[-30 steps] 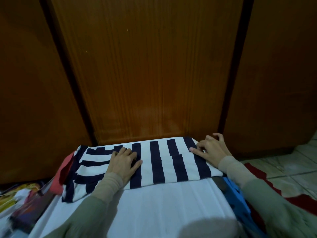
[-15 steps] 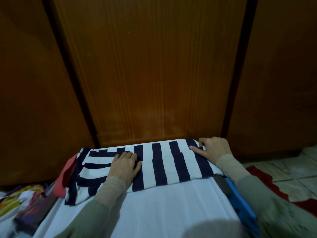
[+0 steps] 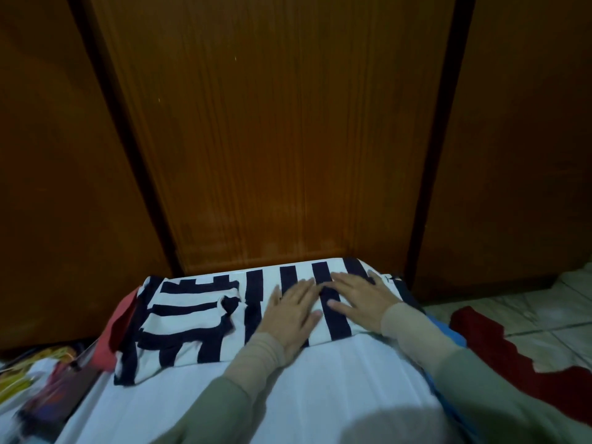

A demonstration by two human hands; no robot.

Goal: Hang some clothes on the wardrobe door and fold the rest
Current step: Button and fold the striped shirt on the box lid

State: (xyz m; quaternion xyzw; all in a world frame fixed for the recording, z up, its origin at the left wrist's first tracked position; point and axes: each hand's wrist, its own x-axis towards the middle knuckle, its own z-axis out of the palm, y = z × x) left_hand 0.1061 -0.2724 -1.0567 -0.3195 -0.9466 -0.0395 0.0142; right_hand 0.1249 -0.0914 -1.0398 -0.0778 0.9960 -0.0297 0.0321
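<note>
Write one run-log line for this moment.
left hand flat on striped shirt | right hand flat beside it | fold unfinished

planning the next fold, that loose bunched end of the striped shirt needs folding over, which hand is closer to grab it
Left, probably. The left hand lies flat on the striped shirt just beside its rumpled end, while the right hand presses the opposite end and would have to cross over the left.
</note>
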